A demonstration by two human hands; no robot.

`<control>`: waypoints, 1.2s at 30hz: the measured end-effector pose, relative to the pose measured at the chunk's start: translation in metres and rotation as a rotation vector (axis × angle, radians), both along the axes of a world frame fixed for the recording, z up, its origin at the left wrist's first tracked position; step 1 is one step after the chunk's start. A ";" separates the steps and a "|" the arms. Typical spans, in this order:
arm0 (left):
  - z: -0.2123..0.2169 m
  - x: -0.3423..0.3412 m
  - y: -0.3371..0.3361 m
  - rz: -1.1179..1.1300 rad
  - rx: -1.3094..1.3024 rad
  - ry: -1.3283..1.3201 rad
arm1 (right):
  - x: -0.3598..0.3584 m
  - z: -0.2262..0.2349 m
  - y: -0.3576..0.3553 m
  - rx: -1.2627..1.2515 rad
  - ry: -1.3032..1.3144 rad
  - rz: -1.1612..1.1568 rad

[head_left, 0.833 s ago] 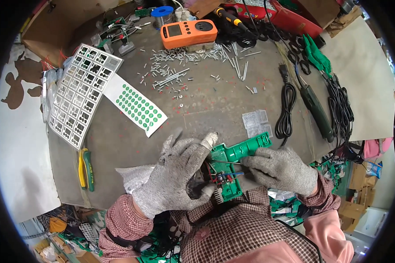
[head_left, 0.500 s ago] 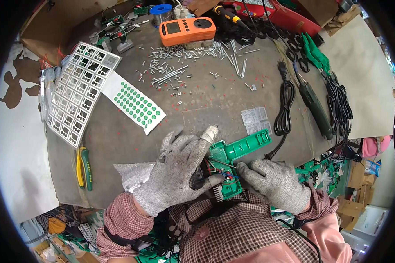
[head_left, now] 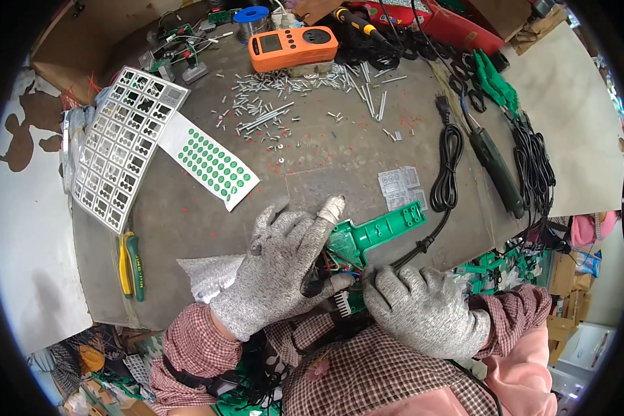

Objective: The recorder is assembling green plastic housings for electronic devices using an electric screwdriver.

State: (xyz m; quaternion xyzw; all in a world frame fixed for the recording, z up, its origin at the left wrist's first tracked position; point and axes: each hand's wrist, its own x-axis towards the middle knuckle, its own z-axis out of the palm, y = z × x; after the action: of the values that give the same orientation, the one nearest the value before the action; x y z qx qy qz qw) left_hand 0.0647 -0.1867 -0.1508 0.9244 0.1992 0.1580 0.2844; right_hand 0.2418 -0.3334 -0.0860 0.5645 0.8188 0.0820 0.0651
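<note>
My left hand (head_left: 274, 267), in a grey knit glove with a white-wrapped fingertip, grips a green plastic housing (head_left: 392, 227) from its left side. The housing lies open, its long arm pointing up to the right; thin coloured wires (head_left: 357, 275) and a finned grey-white part (head_left: 342, 303) show at its lower end. My right hand (head_left: 423, 308), gloved alike, is closed with bent fingers over that lower end, fingertips at the wires. What it pinches is hidden. A black power cord (head_left: 423, 245) runs down to the fingers of my right hand.
Ahead lie scattered screws (head_left: 256, 104), an orange meter (head_left: 293, 48) and a solder spool (head_left: 252, 24). Left are label sheets (head_left: 211, 163) and yellow-green pliers (head_left: 132, 267). Clear plastic pieces (head_left: 401, 188) lie beyond the housing. A dark-handled tool (head_left: 496, 170) and coiled cables (head_left: 534, 166) are right.
My right hand has moved left and curled over the housing's lower end, now covering much of it. More of the black cord shows beside it. My left hand keeps its hold.
</note>
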 end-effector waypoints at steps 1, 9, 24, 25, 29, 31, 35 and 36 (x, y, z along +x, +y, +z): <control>0.000 0.000 0.000 -0.002 0.000 -0.005 | -0.002 0.002 0.000 -0.001 -0.034 -0.005; 0.003 0.000 -0.001 0.031 0.002 -0.017 | 0.062 -0.001 0.041 -0.177 0.227 0.062; 0.008 -0.002 0.005 -0.052 -0.034 0.024 | 0.104 -0.013 0.079 -0.193 0.268 0.397; 0.008 -0.001 0.005 -0.056 -0.034 0.020 | 0.104 -0.006 0.078 -0.194 0.292 0.356; 0.009 0.001 0.007 -0.050 -0.092 0.050 | 0.085 0.004 0.090 -0.257 0.265 0.480; 0.008 0.002 0.003 -0.001 -0.018 -0.004 | 0.080 -0.001 0.101 -0.213 0.209 0.593; 0.002 -0.008 -0.009 -0.063 0.271 -0.144 | 0.093 -0.017 0.116 -0.308 0.324 0.571; 0.000 -0.005 -0.011 -0.081 0.280 -0.202 | 0.094 -0.009 0.121 -0.334 0.237 0.621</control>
State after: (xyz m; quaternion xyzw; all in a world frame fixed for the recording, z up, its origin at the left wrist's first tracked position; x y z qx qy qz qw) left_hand 0.0599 -0.1981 -0.1513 0.9417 0.1084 0.2646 0.1775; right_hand 0.3360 -0.2121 -0.0949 0.2763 0.9550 -0.1027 0.0331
